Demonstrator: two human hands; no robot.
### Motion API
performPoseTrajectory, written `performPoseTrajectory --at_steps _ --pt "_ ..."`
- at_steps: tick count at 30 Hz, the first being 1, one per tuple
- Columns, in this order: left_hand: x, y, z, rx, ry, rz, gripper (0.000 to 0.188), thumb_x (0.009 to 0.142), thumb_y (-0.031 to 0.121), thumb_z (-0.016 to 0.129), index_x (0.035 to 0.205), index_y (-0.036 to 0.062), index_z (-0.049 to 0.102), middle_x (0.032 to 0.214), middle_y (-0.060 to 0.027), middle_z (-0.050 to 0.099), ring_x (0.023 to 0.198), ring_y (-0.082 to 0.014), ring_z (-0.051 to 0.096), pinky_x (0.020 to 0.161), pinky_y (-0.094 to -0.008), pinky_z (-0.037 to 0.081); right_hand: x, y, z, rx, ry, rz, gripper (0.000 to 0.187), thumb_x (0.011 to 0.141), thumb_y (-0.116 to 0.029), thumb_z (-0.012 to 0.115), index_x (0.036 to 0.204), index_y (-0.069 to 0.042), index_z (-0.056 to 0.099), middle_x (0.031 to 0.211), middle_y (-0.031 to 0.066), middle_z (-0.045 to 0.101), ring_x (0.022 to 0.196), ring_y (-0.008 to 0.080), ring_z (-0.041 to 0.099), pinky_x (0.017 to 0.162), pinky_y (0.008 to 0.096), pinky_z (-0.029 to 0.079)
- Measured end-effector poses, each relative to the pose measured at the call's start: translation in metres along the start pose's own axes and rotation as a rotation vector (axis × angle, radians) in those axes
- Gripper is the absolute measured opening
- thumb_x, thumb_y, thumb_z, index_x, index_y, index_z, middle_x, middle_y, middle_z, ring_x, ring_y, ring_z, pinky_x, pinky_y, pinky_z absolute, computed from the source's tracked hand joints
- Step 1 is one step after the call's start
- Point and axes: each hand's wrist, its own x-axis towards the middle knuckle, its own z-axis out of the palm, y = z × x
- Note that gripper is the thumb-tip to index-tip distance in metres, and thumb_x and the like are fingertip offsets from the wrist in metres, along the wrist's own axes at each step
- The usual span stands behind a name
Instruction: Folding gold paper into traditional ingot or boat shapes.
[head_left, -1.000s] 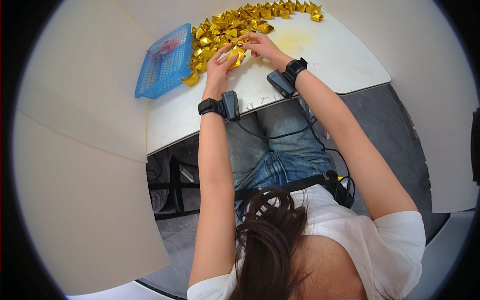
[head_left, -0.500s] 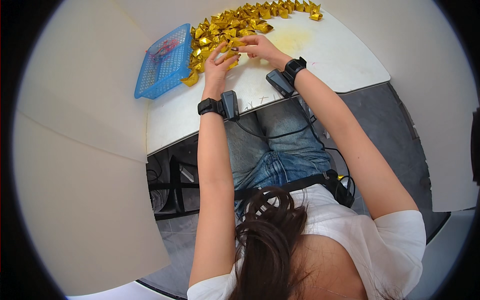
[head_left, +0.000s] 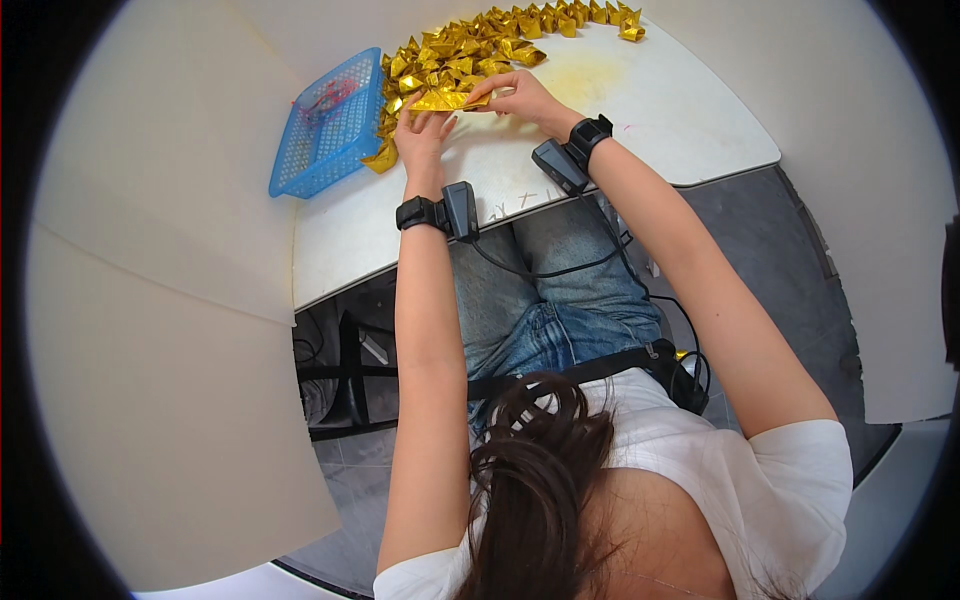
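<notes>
A long, pointed piece of folded gold foil paper (head_left: 438,101) stretches between my two hands, just above the near side of the white table. My left hand (head_left: 421,140) grips its left end, thumb and fingers closed around the lower edge. At the other end, my right hand (head_left: 520,98) pinches the tip between thumb and fingers. Right behind the held piece lies a heap of folded gold foil ingots (head_left: 455,55), shiny and boat-shaped, running back along the table's far edge. My fingers hide part of the held foil.
To the left of the heap stands a blue plastic basket (head_left: 325,135) with something pink and red inside. The white table (head_left: 690,135) carries a yellowish stain and ends in a curved right edge. Pale partitions (head_left: 170,270) rise at the sides. Cables (head_left: 560,273) run from the devices on my wrists.
The gold foil has gone from a compact shape between my fingers to a long, flat one. My left hand has turned and moved slightly left and down; the right stays almost in place.
</notes>
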Motion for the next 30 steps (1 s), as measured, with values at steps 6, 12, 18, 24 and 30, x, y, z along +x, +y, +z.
performPoseTrajectory --at_steps 6,12,18,24,30 --pt "0.006 0.001 -0.01 0.138 -0.166 -0.137 0.025 0.09 0.011 0.05 0.109 -0.0042 0.053 0.104 -0.0156 0.061 0.092 -0.0237 0.063 0.083 -0.0298 0.051 0.0 -0.002 0.002 -0.045 0.064 0.017 0.02 0.076 -0.003 0.06 0.092 -0.008 0.07 0.085 -0.0002 0.066 0.063 0.0033 0.054 0.056 0.0184 0.042" --pt "0.004 0.003 0.0 0.075 -0.202 -0.14 0.026 0.091 0.017 0.047 0.103 -0.0047 0.055 0.1 -0.0166 0.063 0.086 -0.0238 0.065 0.076 -0.0287 0.052 0.006 0.012 -0.002 -0.114 0.069 -0.082 0.022 0.074 -0.002 0.063 0.094 -0.008 0.07 0.084 0.0018 0.067 0.064 0.0038 0.055 0.057 0.0174 0.041" --pt "0.008 0.003 -0.004 0.026 -0.203 -0.205 0.032 0.091 0.022 0.046 0.104 -0.0054 0.052 0.096 -0.0177 0.063 0.084 -0.0248 0.065 0.075 -0.0299 0.053 0.002 0.006 0.003 -0.053 -0.004 -0.013 0.027 0.076 -0.007 0.066 0.102 -0.011 0.068 0.076 0.0002 0.065 0.061 0.0017 0.052 0.051 0.0169 0.037" --pt "0.008 -0.004 -0.009 0.121 -0.192 -0.123 0.023 0.085 0.012 0.059 0.102 -0.003 0.053 0.093 -0.0119 0.064 0.078 -0.0155 0.063 0.073 -0.0263 0.053 -0.002 -0.009 0.008 -0.029 -0.08 0.15 0.025 0.081 -0.018 0.065 0.105 -0.013 0.067 0.064 -0.0018 0.06 0.047 0.0012 0.043 0.041 0.0178 0.03" --pt "0.003 0.0 0.0 0.174 -0.286 -0.116 0.031 0.083 0.011 0.064 0.109 -0.0015 0.053 0.094 -0.0066 0.064 0.079 -0.0102 0.061 0.068 -0.0217 0.05 0.005 0.006 -0.002 -0.01 0.049 0.1 0.02 0.083 -0.02 0.063 0.1 -0.011 0.068 0.061 -0.0024 0.059 0.046 0.002 0.044 0.042 0.0176 0.031"
